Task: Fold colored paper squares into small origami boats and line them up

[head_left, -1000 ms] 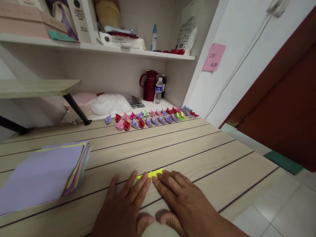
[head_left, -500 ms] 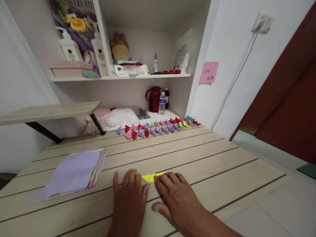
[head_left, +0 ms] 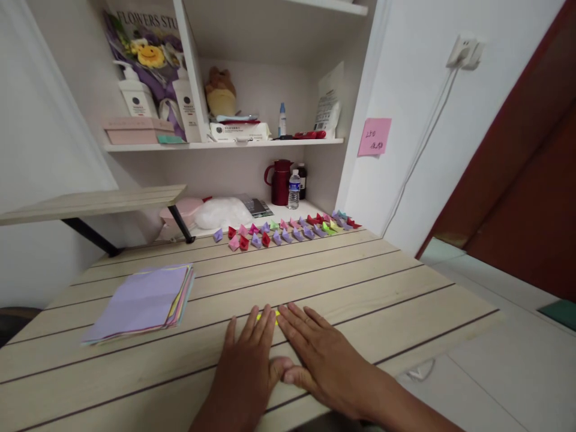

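Yellow paper (head_left: pixel 277 314) shows less than before. Left hand (head_left: pixel 248 363) now lies flat, fingers spread; right hand (head_left: pixel 328 354) flat, fingers slightly apart, thumbs meeting.

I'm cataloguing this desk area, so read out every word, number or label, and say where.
"FLOWERS STU", cut off: bouquet backing
"250": pink note; second line illegible
Too small or blurred: pump bottles, white packet, white bag, pink box, water bottle, blue-capped bottle, dark bottle

We lay our left hand (head_left: pixel 252 360) and right hand (head_left: pixel 321 351) flat over yellow paper (head_left: pixel 277 315) | from it we see: paper stack (head_left: pixel 140 301), 9 o'clock | paper boats (head_left: pixel 287 236), 12 o'clock | red jug (head_left: pixel 281 183) beyond them | pink note (head_left: pixel 375 137), 1 o'clock
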`<action>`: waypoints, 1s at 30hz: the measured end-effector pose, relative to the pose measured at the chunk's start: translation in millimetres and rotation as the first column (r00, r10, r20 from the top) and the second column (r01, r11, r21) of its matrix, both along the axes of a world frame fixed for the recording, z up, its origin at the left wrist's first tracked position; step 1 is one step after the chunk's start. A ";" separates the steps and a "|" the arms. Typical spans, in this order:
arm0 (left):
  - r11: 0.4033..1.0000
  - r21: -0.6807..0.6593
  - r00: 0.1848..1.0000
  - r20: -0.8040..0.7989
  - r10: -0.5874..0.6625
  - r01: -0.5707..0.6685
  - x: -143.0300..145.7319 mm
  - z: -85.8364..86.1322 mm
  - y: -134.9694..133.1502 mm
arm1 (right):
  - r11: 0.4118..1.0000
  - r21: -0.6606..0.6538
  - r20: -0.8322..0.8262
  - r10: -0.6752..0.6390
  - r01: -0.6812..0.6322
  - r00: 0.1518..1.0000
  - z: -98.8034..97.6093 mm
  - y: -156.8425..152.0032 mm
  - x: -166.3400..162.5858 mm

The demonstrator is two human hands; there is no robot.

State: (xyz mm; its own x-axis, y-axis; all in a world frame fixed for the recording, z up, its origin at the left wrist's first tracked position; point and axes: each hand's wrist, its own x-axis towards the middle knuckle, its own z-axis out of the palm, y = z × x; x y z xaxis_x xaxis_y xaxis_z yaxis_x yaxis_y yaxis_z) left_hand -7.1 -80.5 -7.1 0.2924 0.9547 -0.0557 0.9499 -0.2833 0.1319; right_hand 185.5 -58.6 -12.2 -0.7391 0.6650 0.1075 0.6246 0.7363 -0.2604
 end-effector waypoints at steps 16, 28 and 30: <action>0.713 0.699 0.998 -0.067 0.000 0.047 23.5 -76.4 -95.6 | 0.916 0.398 -0.455 0.146 0.054 0.878 -58.9 -61.0 27.9; 0.867 0.443 0.763 0.634 -0.124 -0.227 0.3 -31.7 -96.4 | 0.855 -0.518 -0.708 -0.441 0.019 0.551 -24.8 -85.7 27.7; 0.891 0.193 0.592 0.800 0.100 -0.411 3.7 -29.7 -101.0 | 0.597 -0.793 -0.583 -0.683 -0.125 0.439 -17.4 -83.2 26.5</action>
